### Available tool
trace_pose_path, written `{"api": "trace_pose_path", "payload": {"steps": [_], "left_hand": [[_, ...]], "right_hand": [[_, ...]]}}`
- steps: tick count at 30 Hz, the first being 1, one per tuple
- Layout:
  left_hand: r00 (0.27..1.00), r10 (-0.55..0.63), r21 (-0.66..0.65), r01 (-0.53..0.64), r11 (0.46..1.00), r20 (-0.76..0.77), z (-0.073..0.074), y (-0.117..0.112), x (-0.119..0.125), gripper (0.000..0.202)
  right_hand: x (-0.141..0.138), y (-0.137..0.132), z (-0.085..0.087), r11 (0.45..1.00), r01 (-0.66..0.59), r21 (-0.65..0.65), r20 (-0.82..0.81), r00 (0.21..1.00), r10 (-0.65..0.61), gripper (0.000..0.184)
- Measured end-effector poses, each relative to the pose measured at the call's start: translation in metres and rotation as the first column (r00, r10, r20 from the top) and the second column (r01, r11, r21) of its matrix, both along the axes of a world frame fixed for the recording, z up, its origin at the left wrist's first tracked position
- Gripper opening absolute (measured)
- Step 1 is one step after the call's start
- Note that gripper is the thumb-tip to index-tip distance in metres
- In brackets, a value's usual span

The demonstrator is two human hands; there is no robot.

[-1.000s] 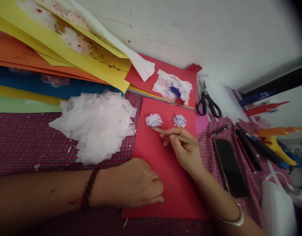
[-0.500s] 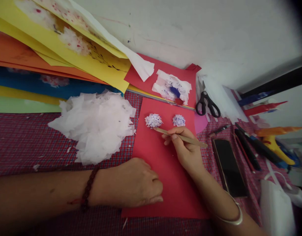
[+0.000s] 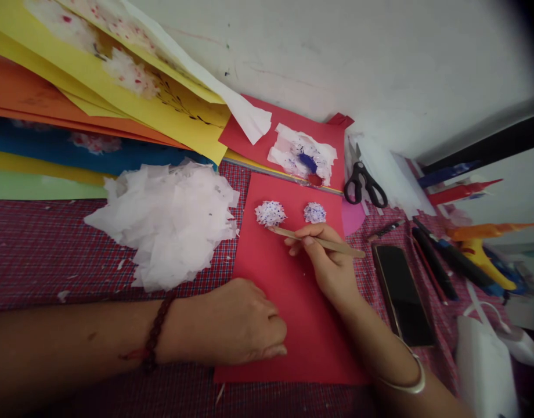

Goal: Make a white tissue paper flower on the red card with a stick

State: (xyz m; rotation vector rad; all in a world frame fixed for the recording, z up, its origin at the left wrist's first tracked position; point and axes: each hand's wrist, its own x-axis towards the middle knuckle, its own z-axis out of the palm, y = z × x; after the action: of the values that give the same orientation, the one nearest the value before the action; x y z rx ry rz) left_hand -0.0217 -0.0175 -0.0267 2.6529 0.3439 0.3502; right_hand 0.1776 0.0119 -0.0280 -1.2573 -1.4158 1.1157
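My right hand (image 3: 330, 264) pinches a flat wooden craft stick (image 3: 332, 245) like a pen. The stick's tip touches the lower edge of a white paper flower (image 3: 270, 213) speckled with blue, or comes very near it. A similar, smaller paper flower (image 3: 314, 212) sits to its right, just above my fingers. Both flowers lie on a sheet of red paper (image 3: 288, 191). My left hand (image 3: 236, 322) rests as a loose fist on the lower left part of this sheet. Its palm faces down and its inside is hidden; nothing sticks out of it.
A heap of white paper pieces (image 3: 175, 226) lies left of the sheet. Behind it stand coloured papers (image 3: 197, 119). A torn white sheet with blue paint (image 3: 308, 161) lies beyond the flowers. Black-handled scissors (image 3: 363, 183), a phone (image 3: 401, 296) and pens (image 3: 436, 264) lie to the right.
The camera view has shifted very slightly. Both hands, the craft stick and the flowers keep the same places on the red sheet.
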Motion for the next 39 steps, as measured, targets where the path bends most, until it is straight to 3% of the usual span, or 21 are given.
{"api": "trace_pose_path", "payload": {"steps": [6,11,17,26,36,39], "left_hand": [[1.0,-0.002,0.004,0.002,1.0,-0.019,0.0,-0.001,0.0,0.024],[1.0,-0.003,-0.024,0.003,1.0,0.004,0.005,0.001,0.001,0.03],[1.0,0.004,-0.037,-0.004,0.999,0.02,0.005,0.002,0.0,0.038],[1.0,0.001,-0.003,-0.001,1.0,0.005,0.001,0.0,-0.001,0.024],[1.0,-0.009,0.006,0.009,1.0,-0.027,0.002,0.001,-0.001,0.022],[1.0,-0.005,0.003,0.005,1.0,-0.009,0.001,0.001,-0.001,0.022]], "right_hand": [[0.006,0.004,-0.004,0.998,-0.012,-0.065,-0.297,0.955,-0.008,0.012],[0.008,0.01,-0.004,0.996,-0.033,-0.08,-0.401,0.916,-0.002,0.012],[0.01,0.013,-0.004,0.997,-0.011,-0.078,-0.333,0.943,-0.015,0.01],[0.01,0.013,-0.003,0.995,-0.012,-0.096,-0.301,0.954,-0.017,0.008],[0.018,0.012,-0.008,0.971,-0.196,-0.135,-0.255,0.954,0.157,0.019],[0.02,0.012,-0.009,0.971,-0.201,-0.128,-0.242,0.956,0.166,0.018]]}}
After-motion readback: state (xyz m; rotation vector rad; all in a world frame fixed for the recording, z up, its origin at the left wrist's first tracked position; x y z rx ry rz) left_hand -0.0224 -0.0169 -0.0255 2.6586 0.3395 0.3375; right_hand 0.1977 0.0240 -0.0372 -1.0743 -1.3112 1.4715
